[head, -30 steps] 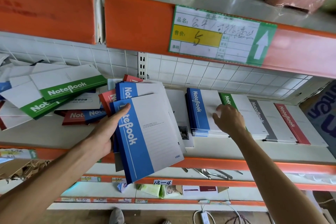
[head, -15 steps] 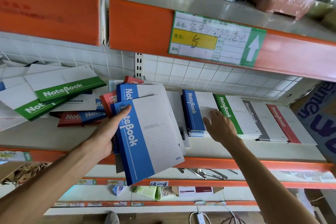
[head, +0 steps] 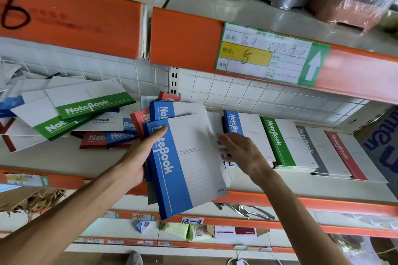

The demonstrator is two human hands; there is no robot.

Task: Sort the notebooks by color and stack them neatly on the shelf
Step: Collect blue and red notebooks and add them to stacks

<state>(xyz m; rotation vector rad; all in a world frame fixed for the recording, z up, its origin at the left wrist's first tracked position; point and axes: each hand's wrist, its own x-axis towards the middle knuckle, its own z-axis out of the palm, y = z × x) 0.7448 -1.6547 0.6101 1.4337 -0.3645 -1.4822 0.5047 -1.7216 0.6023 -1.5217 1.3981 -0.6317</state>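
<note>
Facing white shelf with orange edge, tiled wall behind

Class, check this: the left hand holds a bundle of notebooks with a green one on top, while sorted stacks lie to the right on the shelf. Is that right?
Not quite. The head view shows the top notebook in the left hand is blue, not green. The rest holds: sorted stacks lie to the right on the shelf.

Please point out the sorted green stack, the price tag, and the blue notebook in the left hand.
green stack [head: 277, 142], head view, green spine band.
price tag [head: 247, 56], head view, yellow field.
blue notebook [head: 170, 170], head view, blue band.
</note>
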